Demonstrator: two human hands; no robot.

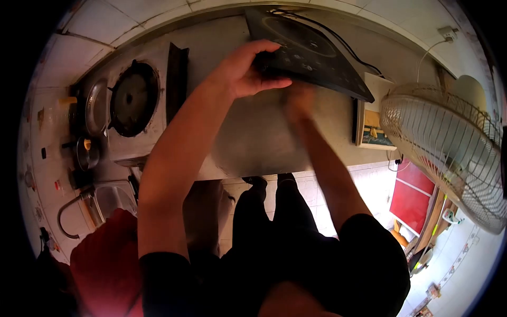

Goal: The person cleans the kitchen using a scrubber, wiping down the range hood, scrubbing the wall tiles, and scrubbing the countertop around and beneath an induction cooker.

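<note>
Left fingers (266, 46), half parted, grip a stiff, probably heavy cooktop (317, 58) by its edge, the sound hold; below them the right hand (299, 103) blurs, grip unclear

This is a kitchen: a gas burner (130, 99) sits left on the counter (253, 140), a sink (113, 198) with a curved faucet (62, 224) lies nearer, and an induction cooktop (314, 55) is at the far side, by a tiled wall (108, 22).
</note>
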